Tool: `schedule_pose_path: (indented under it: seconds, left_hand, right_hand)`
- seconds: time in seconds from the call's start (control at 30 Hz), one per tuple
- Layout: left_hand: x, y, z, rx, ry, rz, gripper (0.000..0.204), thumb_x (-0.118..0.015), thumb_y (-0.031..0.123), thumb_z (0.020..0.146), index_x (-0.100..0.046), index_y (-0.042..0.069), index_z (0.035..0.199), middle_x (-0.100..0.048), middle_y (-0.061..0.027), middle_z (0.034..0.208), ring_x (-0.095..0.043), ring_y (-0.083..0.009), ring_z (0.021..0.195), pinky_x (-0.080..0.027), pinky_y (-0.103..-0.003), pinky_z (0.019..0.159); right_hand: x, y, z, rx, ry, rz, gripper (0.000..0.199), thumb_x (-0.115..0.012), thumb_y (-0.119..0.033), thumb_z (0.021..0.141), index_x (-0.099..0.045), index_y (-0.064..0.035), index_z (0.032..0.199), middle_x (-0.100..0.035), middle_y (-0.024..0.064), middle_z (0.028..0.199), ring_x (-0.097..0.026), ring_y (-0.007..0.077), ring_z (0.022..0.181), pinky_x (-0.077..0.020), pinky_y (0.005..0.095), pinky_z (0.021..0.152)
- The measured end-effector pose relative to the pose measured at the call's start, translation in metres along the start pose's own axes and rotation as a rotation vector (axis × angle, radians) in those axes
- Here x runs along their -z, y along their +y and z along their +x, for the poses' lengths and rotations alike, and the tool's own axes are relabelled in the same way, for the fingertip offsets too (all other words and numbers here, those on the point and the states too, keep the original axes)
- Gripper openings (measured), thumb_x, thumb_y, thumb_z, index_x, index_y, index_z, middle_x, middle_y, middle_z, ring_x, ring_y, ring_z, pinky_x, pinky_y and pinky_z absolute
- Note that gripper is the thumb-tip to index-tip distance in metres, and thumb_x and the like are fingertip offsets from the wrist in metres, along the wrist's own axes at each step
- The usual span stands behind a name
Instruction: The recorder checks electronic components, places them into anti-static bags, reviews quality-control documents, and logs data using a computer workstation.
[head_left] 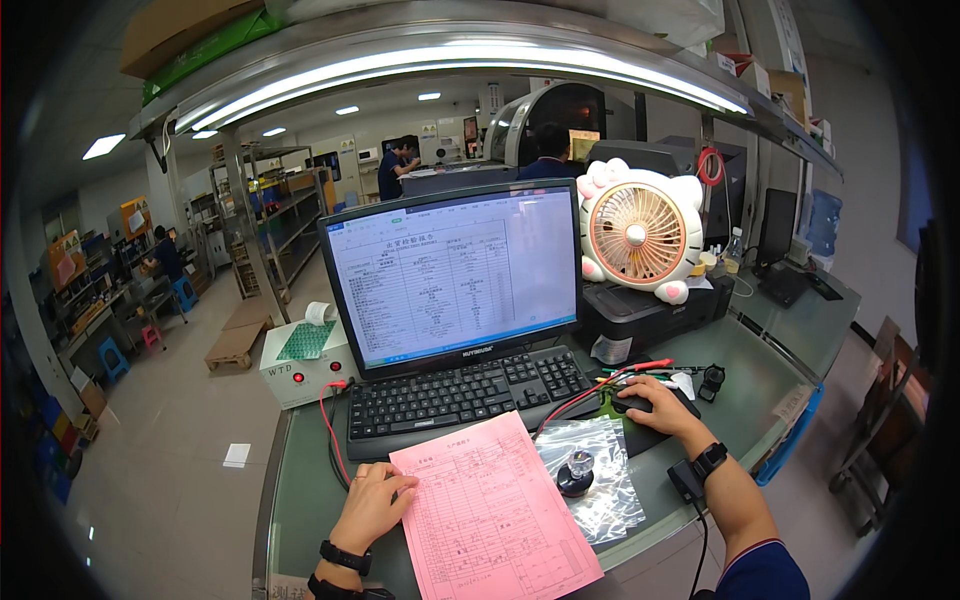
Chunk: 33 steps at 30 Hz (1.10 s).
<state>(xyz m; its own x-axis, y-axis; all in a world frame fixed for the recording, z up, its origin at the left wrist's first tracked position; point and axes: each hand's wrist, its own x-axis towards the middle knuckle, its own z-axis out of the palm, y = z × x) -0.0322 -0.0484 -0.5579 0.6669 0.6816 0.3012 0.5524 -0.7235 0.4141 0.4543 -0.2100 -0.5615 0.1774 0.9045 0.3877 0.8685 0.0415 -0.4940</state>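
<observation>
My left hand (372, 508) grips the left edge of a pink printed form (495, 515) with handwriting on it, its thumb over the paper and its fingers bent. The form lies tilted in front of the black keyboard (465, 393) and overlaps its front edge. My right hand (655, 405) is closed over a dark computer mouse (632, 402) to the right of the keyboard, covering part of it. Behind the keyboard a monitor (455, 280) displays a table document. Between my hands lie clear plastic bags (610, 500) with a small round black-and-clear object (577, 470) on them.
A white box with red lights (300, 365) stands left of the monitor, with red leads running from it. A cat-shaped fan (640, 235) sits on a black printer (650, 315) at right. Red test leads (600, 385) cross near the mouse. A lit shelf (450, 70) spans overhead. Other people work farther back.
</observation>
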Motion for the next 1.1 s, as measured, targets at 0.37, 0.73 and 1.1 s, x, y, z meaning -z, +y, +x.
schedule_pose_path:
  seconds: [0.37,0.73,1.1]
  left_hand:
    - [0.001,0.001,0.000,0.013,-0.018,-0.030,0.027,-0.064,0.023,0.085,-0.075,0.013,0.108,-0.059,-0.0111,0.110,-0.048,-0.0298,0.108,-0.039,-0.039,0.097]
    - [0.001,0.000,-0.001,0.006,-0.014,-0.029,0.028,-0.064,0.022,0.084,-0.075,0.013,0.108,-0.059,-0.0109,0.109,-0.048,-0.0294,0.107,-0.039,-0.039,0.097]
    - [0.003,0.002,-0.001,0.014,-0.020,-0.023,0.027,-0.064,0.023,0.085,-0.075,0.013,0.108,-0.059,-0.0114,0.110,-0.048,-0.0299,0.108,-0.039,-0.039,0.097]
  right_hand:
    - [0.001,-0.002,0.000,-0.019,-0.009,0.005,0.037,-0.071,-0.020,0.079,-0.068,-0.0149,0.116,-0.054,0.0106,0.132,-0.049,0.0303,0.127,-0.0394,0.0380,0.107]
    - [0.000,0.001,0.000,0.000,-0.009,-0.019,0.039,-0.071,-0.020,0.079,-0.067,-0.0151,0.117,-0.054,0.0101,0.132,-0.050,0.0301,0.126,-0.0401,0.0381,0.106]
    - [0.003,-0.007,0.000,-0.018,0.032,0.065,0.041,-0.071,-0.021,0.079,-0.067,-0.0156,0.119,-0.053,0.0111,0.133,-0.050,0.0305,0.126,-0.0403,0.0383,0.106]
